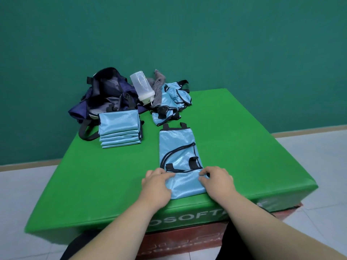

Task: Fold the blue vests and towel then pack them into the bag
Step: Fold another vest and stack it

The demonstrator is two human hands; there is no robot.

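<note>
A light blue vest (177,147) with black trim lies lengthwise on the green mat (244,147), folded into a narrow strip. Its near end is turned up over itself. My left hand (156,186) grips the left side of that turned-up end, and my right hand (217,180) pinches its right side. A stack of several folded blue vests (119,126) sits at the back left. Behind it lies the dark navy bag (107,96), open. A heap of unfolded blue vests (173,99) sits at the back, with a grey striped towel (158,87) draped over it.
A clear plastic bottle (141,87) leans between the bag and the towel. The mat rests on a red block (187,239) on a pale tiled floor. A green wall stands behind. My dark trouser legs show at the bottom edge.
</note>
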